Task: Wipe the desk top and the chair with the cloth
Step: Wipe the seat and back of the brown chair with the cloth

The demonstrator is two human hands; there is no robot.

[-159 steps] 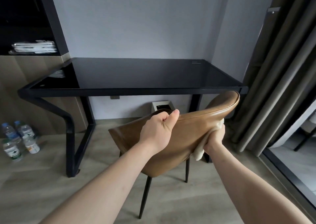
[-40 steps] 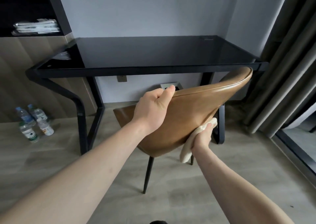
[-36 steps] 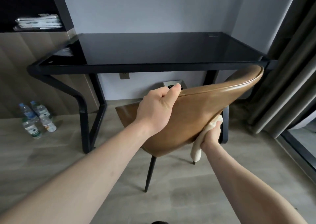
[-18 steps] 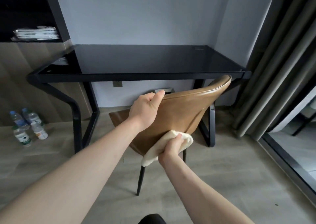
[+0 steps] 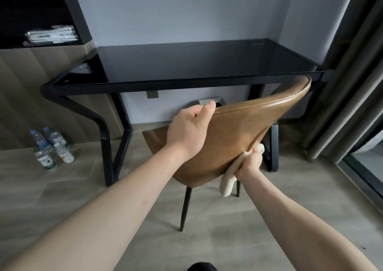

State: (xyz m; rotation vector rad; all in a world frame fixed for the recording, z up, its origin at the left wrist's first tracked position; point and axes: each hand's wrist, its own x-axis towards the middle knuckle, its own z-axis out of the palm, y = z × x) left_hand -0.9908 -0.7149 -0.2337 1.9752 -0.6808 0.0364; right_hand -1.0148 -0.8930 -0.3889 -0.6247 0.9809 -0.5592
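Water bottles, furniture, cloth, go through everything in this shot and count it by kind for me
Water bottles on the floor: 4
Desk: 1
Chair: 1
Cloth: 1
Hands: 2, left hand gripping the chair back, right hand holding the cloth
Total: 9

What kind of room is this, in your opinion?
Probably a hotel or rental room. A bare black glass desk stands against the wall with one brown chair. Bottled waters stand grouped on the floor, and heavy curtains hang beside a glass door at the right.
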